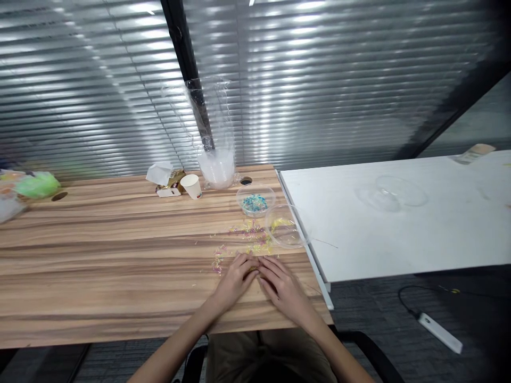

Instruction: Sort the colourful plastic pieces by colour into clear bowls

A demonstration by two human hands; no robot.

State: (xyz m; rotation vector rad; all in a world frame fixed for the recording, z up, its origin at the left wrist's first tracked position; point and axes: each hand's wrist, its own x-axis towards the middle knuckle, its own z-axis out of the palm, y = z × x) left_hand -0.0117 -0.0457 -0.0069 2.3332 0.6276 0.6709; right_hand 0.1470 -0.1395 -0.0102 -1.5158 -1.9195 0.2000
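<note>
My left hand [236, 277] and my right hand [284, 287] meet low over the wooden table, fingertips almost touching. Both have bent fingers, drawn in around a small yellowish thing [254, 269] that they mostly cover; I cannot make out its kind. Just beyond the fingers lie loose pink and yellow tube beads [255, 234], with another patch of them left of my left hand. A clear round tub [256, 213] behind holds blue and pale beads. Next to it, a second clear round container [293, 243] with some yellow beads reaches the table's right edge.
A paper cup [191, 187], a tissue pack [170, 190] and a plastic bag of white bowls [217, 167] stand at the back. Bags [35, 186] lie far left. The white table [359, 234] on the right bears a clear lid [401, 190]. A power strip [440, 332] is on the floor.
</note>
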